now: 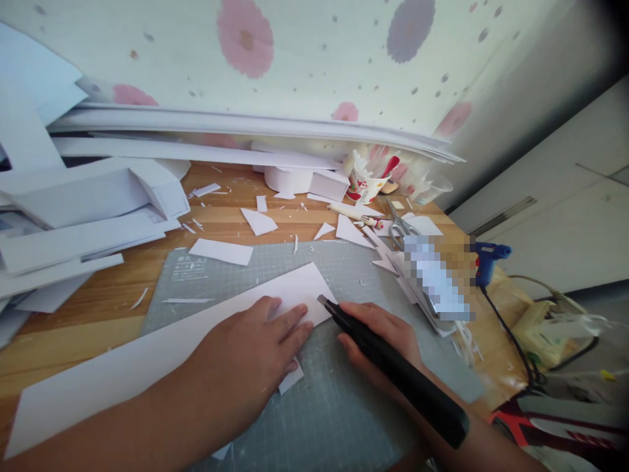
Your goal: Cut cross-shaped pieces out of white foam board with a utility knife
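Note:
My left hand [250, 357] lies flat, fingers spread, pressing a long white foam-board strip [122, 364] onto the grey cutting mat [334, 413]. Fingers of my right hand [381, 341] are wrapped round a black utility knife [393, 370]. The knife's blade tip touches the strip's right end, just right of my left fingertips. A small white offcut [291, 379] peeks out under my left hand.
Stacked white boards [83, 216] crowd the left and back of the wooden desk. White scraps [221, 251] litter the mat's far edge. Scissors [400, 226], a paper cup [366, 187] of tools, a blue glue gun [489, 259] and cables sit to the right.

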Demonstrator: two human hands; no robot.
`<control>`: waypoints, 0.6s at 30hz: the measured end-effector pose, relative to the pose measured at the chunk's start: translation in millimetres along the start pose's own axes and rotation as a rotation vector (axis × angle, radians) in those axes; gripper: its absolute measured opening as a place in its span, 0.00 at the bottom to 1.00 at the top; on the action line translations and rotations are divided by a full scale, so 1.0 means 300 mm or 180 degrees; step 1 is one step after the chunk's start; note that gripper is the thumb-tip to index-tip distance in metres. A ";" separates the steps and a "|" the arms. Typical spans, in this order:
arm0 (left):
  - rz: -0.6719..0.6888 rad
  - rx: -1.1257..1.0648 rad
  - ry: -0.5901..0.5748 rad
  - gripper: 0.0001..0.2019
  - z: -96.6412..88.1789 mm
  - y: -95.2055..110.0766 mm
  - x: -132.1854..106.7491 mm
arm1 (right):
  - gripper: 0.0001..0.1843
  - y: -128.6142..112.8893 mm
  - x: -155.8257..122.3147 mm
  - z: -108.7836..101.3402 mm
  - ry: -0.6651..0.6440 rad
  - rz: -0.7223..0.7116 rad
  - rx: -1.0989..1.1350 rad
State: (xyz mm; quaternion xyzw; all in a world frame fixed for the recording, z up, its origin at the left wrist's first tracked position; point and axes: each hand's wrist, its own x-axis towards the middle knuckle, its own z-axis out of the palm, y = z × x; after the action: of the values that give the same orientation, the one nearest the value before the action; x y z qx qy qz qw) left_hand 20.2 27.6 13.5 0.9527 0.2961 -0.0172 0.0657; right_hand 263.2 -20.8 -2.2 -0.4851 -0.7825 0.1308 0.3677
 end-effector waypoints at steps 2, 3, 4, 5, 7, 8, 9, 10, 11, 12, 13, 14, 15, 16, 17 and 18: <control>-0.0016 0.0019 -0.0032 0.21 -0.001 0.001 0.003 | 0.23 -0.003 0.006 0.000 -0.0012 -0.0035 0.0006; -0.0006 0.0028 -0.0042 0.21 -0.001 0.001 0.004 | 0.24 -0.004 0.009 0.000 -0.0025 -0.0063 0.0005; 0.0007 0.0037 -0.0047 0.21 -0.002 0.001 0.006 | 0.24 -0.004 0.013 0.000 -0.0030 -0.0096 0.0004; 0.0009 0.0044 -0.0057 0.21 -0.002 0.000 0.007 | 0.24 -0.004 0.016 0.000 -0.0024 -0.0145 0.0000; 0.0031 0.0066 -0.0086 0.22 -0.005 -0.002 0.009 | 0.23 -0.003 0.020 -0.001 -0.0007 -0.0270 -0.0011; 0.0036 0.0077 -0.0109 0.22 -0.007 -0.004 0.010 | 0.23 -0.003 0.021 -0.002 0.0001 -0.0326 -0.0017; 0.0031 0.0072 -0.0131 0.22 -0.009 -0.006 0.010 | 0.23 -0.003 0.021 -0.005 0.0005 -0.0369 -0.0027; 0.0020 0.0043 -0.0152 0.22 -0.010 -0.008 0.011 | 0.23 -0.005 0.019 -0.009 0.0006 -0.0398 -0.0047; 0.0007 -0.0004 -0.0149 0.22 -0.011 -0.010 0.011 | 0.23 -0.008 0.017 -0.013 -0.0011 -0.0418 -0.0071; -0.0010 -0.0061 -0.0130 0.22 -0.010 -0.012 0.010 | 0.24 -0.012 0.013 -0.019 -0.0028 -0.0432 -0.0098; -0.0037 -0.0121 -0.0102 0.23 -0.010 -0.013 0.009 | 0.24 -0.017 0.008 -0.026 -0.0035 -0.0459 -0.0126; -0.0054 -0.0170 -0.0066 0.23 -0.009 -0.014 0.008 | 0.25 -0.022 0.000 -0.032 -0.0039 -0.0487 -0.0153; -0.0061 -0.0201 -0.0043 0.23 -0.008 -0.015 0.007 | 0.25 -0.029 -0.009 -0.038 -0.0042 -0.0504 -0.0177; -0.0070 -0.0213 -0.0024 0.23 -0.007 -0.016 0.007 | 0.25 -0.035 -0.020 -0.042 -0.0042 -0.0504 -0.0197; -0.0076 -0.0207 0.0000 0.23 -0.007 -0.016 0.006 | 0.25 -0.040 -0.034 -0.045 -0.0024 -0.0494 -0.0208; -0.0067 -0.0193 0.0030 0.23 -0.007 -0.017 0.006 | 0.25 -0.045 -0.048 -0.046 0.0003 -0.0475 -0.0214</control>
State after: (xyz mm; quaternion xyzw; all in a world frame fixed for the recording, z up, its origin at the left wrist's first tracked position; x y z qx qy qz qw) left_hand 18.9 33.0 14.9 0.9472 0.3068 -0.0044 0.0930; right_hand 267.6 -41.9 8.4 -0.4375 -0.8203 0.0765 0.3603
